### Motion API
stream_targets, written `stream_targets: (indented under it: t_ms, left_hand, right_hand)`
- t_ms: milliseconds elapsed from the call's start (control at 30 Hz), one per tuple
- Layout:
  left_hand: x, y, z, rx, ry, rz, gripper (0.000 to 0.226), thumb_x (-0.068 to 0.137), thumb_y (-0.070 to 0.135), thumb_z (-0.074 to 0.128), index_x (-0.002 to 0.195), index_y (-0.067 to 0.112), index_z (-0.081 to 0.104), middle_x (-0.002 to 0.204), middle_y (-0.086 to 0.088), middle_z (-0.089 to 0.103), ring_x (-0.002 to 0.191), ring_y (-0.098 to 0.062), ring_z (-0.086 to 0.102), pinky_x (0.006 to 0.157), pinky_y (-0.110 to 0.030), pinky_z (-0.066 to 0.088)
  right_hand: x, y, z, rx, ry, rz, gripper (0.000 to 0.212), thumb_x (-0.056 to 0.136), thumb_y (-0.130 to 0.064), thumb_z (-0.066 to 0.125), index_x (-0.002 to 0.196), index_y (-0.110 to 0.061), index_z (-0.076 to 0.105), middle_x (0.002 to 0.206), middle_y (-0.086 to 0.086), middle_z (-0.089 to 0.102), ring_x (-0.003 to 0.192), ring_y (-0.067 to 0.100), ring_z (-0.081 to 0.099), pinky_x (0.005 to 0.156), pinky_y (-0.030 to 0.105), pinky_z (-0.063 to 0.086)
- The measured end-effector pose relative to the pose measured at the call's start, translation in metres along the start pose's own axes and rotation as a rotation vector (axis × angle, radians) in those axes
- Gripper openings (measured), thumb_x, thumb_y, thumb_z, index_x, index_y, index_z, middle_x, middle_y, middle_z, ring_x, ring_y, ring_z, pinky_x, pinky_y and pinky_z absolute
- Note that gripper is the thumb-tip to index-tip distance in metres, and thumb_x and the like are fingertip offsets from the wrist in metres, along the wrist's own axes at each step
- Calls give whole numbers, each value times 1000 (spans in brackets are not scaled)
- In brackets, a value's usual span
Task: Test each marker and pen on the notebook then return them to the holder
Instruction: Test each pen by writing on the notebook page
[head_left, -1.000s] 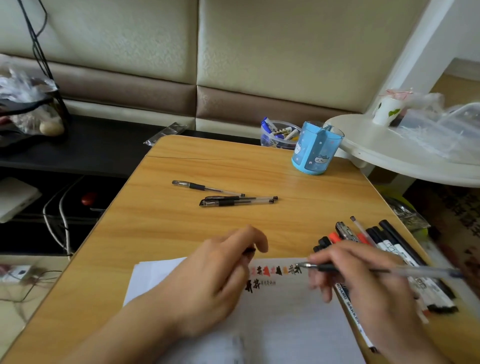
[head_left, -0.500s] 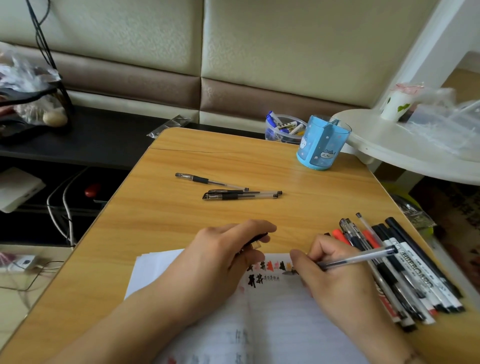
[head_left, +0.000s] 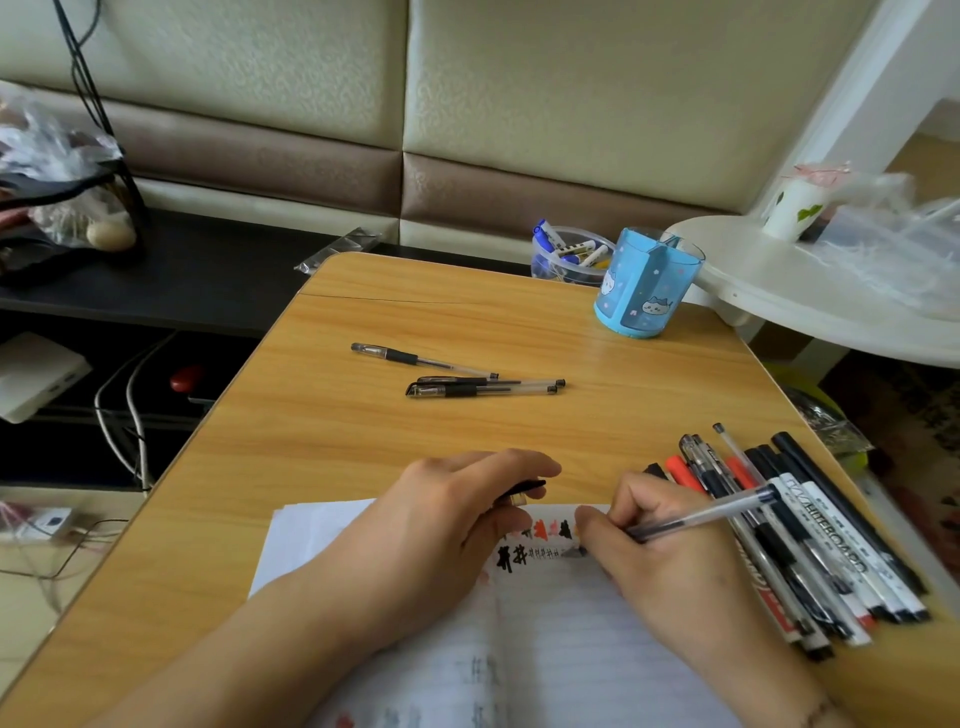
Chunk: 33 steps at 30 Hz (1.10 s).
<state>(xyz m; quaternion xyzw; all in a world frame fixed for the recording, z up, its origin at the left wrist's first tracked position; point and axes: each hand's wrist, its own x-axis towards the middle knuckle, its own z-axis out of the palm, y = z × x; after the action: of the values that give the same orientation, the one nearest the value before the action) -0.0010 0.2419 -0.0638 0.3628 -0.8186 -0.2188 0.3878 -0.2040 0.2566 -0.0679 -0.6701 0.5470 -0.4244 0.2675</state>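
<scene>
An open lined notebook (head_left: 561, 649) lies at the table's near edge, with black and red test marks near its top. My right hand (head_left: 670, 561) grips a clear gel pen (head_left: 701, 517), its tip down on the page beside the marks. My left hand (head_left: 447, 530) rests on the left page and pinches a black pen cap (head_left: 524, 491). A bundle of several markers and pens (head_left: 810, 540) lies to the right of the notebook. Three black gel pens (head_left: 478, 387) lie mid-table. The blue holder (head_left: 644, 291) stands empty at the far right.
A clear tub of blue-capped markers (head_left: 566, 254) sits behind the holder. A white round side table (head_left: 831, 306) with a cup and plastic bags adjoins the right. A dark shelf with cables is left of the wooden table (head_left: 363, 441).
My right hand swung the pen from lying level over the page to an upright writing grip, and its tip has come down next to the marks. The left hand stays put with the cap.
</scene>
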Motion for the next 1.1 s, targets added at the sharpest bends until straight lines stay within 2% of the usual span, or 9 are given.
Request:
stream_targets:
  t_ms: [300, 467, 600, 667, 733, 833, 900, 1033, 1100]
  left_hand:
    - [-1, -5, 2, 31, -43, -1, 57, 87, -11, 58, 126, 31, 55, 106, 9, 67, 93, -4, 64, 78, -17, 50]
    - [-2, -5, 2, 25, -43, 20, 55, 86, -12, 61, 128, 24, 59, 108, 11, 69, 94, -1, 64, 80, -8, 47]
    - [-1, -6, 2, 11, 35, 6, 46, 85, -5, 68, 124, 18, 64, 104, 11, 73, 92, 5, 66, 79, -15, 52]
    - [0, -4, 1, -12, 82, -15, 38, 84, 3, 67, 120, 16, 68, 98, 15, 73, 91, 9, 66, 79, -9, 50]
    - [0, -2, -1, -30, 114, -65, 33, 82, 13, 67, 114, 17, 71, 93, 20, 72, 90, 12, 65, 79, -5, 47]
    - [0, 0, -1, -52, 131, -114, 26, 79, 23, 69, 105, 23, 74, 97, 22, 70, 84, 9, 67, 75, -11, 50]
    - [0, 1, -1, -41, 134, -118, 22, 78, 25, 70, 100, 25, 74, 95, 23, 70, 80, 8, 67, 72, -16, 51]
    - [1, 1, -1, -13, 115, -79, 22, 80, 35, 71, 101, 28, 70, 96, 19, 70, 79, 9, 65, 70, -7, 47]
    - [1, 3, -1, -10, 83, -36, 23, 83, 41, 64, 103, 30, 65, 96, 17, 69, 77, 7, 64, 68, -7, 46]
  right_hand:
    - [1, 2, -1, 2, -13, 10, 41, 82, -5, 72, 53, -7, 43, 44, 17, 42, 39, 14, 34, 41, 27, 26]
    - [1, 1, -1, 28, -3, 23, 40, 83, -16, 68, 55, -7, 41, 44, 20, 43, 39, 17, 34, 40, 30, 26]
    - [1, -3, -3, 89, 17, 29, 36, 75, -29, 69, 56, -9, 47, 42, 17, 45, 38, 25, 36, 38, 36, 30]
    - [-1, -8, -8, 261, 12, 67, 37, 76, -38, 75, 62, -11, 54, 44, 11, 50, 39, 21, 40, 37, 30, 32]
    - [-1, -13, -13, 489, -77, 138, 36, 66, -40, 84, 66, -12, 61, 52, 9, 55, 46, 22, 49, 38, 25, 38]
    - [1, -16, -18, 721, -150, 158, 43, 57, -45, 87, 70, -10, 67, 58, 15, 58, 55, 26, 57, 40, 26, 43]
    - [2, -15, -18, 772, -142, 145, 43, 56, -45, 86, 72, -9, 68, 57, 16, 58, 54, 27, 59, 41, 26, 43]
    - [2, -16, -16, 738, -158, 144, 43, 57, -47, 85, 74, -11, 69, 59, 16, 60, 56, 28, 60, 44, 27, 45]
    - [1, -18, -15, 703, -181, 143, 42, 59, -47, 85, 76, -12, 69, 60, 16, 62, 58, 31, 61, 47, 28, 46]
